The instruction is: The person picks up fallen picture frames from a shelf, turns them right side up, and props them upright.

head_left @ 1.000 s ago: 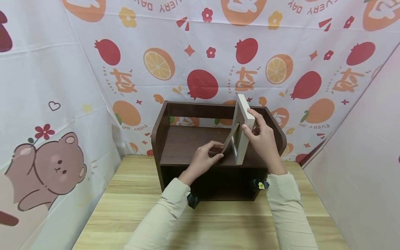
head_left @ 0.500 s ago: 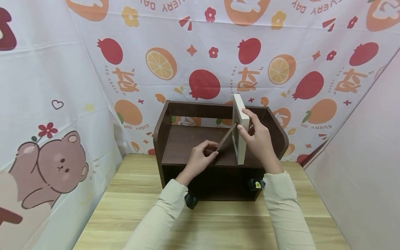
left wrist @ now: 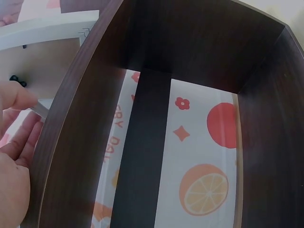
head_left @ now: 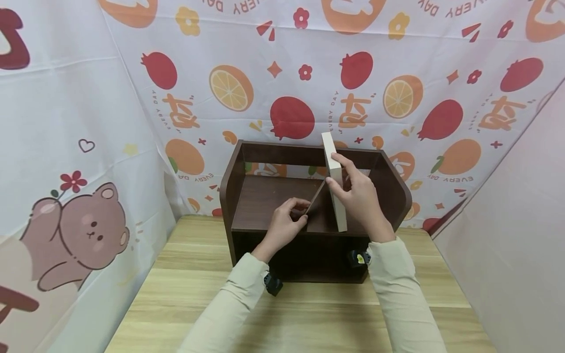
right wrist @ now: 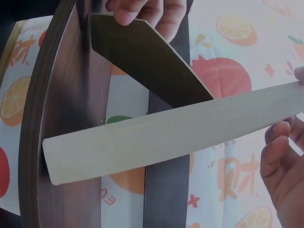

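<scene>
A picture frame [head_left: 338, 208] with a pale edge stands upright on the upper board of a dark brown shelf [head_left: 265, 193], seen nearly edge-on in the head view. My right hand [head_left: 359, 196] grips it by the upper edge, thumb on the near side. From its back a flat stand leg [right wrist: 142, 61] slants out, plain in the right wrist view. The leg's free end is pinched between thumb and fingers of my left hand [head_left: 284, 223]. In the left wrist view the frame's brown back [left wrist: 47, 66] shows partly, cut off by the shelf's board.
The shelf has raised side panels [head_left: 230, 186] and a back rail [head_left: 282, 153]; a dark compartment [head_left: 304, 257] lies below. It stands on a light wooden table [head_left: 176, 289]. A fruit-printed cloth [head_left: 265, 39] hangs close behind, with more cloth at the left.
The frame's top has swung left and its back has turned out of the head view. My right hand moved left with it. The left hand keeps its pinch on the stand leg.
</scene>
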`<state>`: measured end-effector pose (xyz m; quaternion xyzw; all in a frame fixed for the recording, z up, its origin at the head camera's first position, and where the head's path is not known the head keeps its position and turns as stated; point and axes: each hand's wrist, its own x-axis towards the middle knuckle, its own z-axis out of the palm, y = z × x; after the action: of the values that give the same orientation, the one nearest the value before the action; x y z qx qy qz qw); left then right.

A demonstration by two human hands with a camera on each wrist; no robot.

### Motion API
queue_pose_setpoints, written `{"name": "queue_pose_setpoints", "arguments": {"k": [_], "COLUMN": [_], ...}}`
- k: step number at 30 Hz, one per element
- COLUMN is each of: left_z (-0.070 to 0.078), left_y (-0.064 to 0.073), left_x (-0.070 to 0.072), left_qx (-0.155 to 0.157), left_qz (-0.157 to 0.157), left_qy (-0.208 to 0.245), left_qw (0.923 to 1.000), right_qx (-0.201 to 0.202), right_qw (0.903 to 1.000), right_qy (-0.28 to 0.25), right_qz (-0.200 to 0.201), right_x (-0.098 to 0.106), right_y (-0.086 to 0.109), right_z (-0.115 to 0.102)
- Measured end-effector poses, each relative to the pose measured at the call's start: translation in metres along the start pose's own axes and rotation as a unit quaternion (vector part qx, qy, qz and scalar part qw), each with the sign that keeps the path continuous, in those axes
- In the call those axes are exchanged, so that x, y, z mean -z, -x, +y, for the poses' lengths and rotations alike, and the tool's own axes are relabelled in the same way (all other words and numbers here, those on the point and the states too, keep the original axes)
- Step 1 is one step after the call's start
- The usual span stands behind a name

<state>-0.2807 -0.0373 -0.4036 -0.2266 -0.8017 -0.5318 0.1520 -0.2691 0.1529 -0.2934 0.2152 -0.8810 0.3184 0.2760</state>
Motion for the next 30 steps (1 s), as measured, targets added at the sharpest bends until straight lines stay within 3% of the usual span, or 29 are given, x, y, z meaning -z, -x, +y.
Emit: {"name": "queue_pose_setpoints", "arguments": {"k": [14,20,30], "left_z": [0.004,0.002,0.001], "left_y": [0.001,-0.001,-0.004], "left_x": [0.002,0.004,0.009], "left_qx": [0.032,0.049,0.055], "left_qz": [-0.011,-0.022,-0.04], "left_qy": [0.005,0.026,0.077], "left_qw": [0.9994,0.9982,0.9948], "right_qx": [0.008,0.031,0.044], "right_qw": [0.9998,0.9969,0.9949], "right_qy": [0.01,0.057,0.048], "right_qz": [-0.017,-0.044,-0.077], "right_x": [0.002,0.008,0.014], "right_y": [0.0,0.001,-0.001], "right_z": [-0.004,-0.005,-0.005]}}
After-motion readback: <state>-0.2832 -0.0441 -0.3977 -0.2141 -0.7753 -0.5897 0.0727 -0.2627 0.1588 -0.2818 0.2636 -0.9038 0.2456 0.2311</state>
